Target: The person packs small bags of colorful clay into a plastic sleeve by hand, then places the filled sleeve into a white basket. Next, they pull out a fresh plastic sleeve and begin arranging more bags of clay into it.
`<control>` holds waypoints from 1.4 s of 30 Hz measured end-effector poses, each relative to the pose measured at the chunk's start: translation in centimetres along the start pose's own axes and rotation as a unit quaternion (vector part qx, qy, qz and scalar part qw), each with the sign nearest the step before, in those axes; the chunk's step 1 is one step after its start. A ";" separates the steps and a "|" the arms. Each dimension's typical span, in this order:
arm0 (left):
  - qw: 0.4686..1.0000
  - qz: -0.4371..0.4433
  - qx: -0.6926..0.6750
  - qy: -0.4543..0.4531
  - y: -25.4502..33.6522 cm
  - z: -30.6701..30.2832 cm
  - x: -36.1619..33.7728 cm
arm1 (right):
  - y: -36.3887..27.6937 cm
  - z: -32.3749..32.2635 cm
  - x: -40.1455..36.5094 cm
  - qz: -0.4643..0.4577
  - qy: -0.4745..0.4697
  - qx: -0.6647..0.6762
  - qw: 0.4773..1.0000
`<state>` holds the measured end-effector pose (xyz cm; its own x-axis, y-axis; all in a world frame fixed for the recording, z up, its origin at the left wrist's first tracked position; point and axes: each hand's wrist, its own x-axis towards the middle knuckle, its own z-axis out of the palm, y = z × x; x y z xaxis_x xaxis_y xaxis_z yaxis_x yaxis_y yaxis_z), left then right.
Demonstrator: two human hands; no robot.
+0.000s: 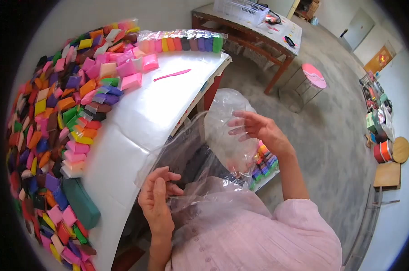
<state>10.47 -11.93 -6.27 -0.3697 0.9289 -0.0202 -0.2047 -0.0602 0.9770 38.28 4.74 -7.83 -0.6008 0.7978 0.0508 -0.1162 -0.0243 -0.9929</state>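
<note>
2 hands of mine, the left loosely curled and the right with fingers parted, flank a clear plastic bag before my body, apparently spaced to spread its film, though I cannot tell whether either grips it, nor read any label on the coloured packets.

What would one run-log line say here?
left hand: at clear plastic bag | right hand: at bag | grip: unclear | table: wrapped colored packets, pink modeling tool
</note>
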 end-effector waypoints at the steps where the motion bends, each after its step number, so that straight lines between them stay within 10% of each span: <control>1: 1.000 0.016 -0.005 0.000 0.3 0.1 -0.1 | -1.3 1.0 -0.4 -0.010 -0.020 -0.028 0.999; 16: 0.947 0.205 0.192 0.153 7.5 -8.1 1.8 | -5.0 11.3 10.0 -0.138 0.048 -0.239 0.960; 21: 0.913 0.219 0.261 0.226 8.1 -11.0 3.5 | -6.7 17.7 11.6 -0.373 0.266 -0.433 0.776; 23: 0.907 0.224 0.261 0.242 7.3 -11.4 3.7 | -5.4 19.5 11.6 -0.463 0.214 -0.425 0.748; 25: 0.901 0.239 0.261 0.252 6.2 -11.4 3.3 | -3.9 21.6 10.9 -0.401 0.105 -0.486 0.770; 33: 0.844 0.268 0.341 0.315 5.9 -10.6 2.3 | 0.0 22.1 13.2 -0.213 0.144 -0.645 0.719; 36: 0.802 0.292 0.398 0.337 5.8 -10.9 2.5 | -0.4 21.5 13.2 -0.275 0.129 -0.627 0.717; 42: 0.765 0.304 0.402 0.401 5.2 -12.6 3.6 | -0.5 18.7 12.9 -0.227 0.128 -0.139 0.955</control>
<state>-3.38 -13.52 -3.91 -0.6782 0.2766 0.6809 0.7305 0.1522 0.6658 15.77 3.79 -4.70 -0.3216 0.8101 0.4902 -0.0837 0.4914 -0.8669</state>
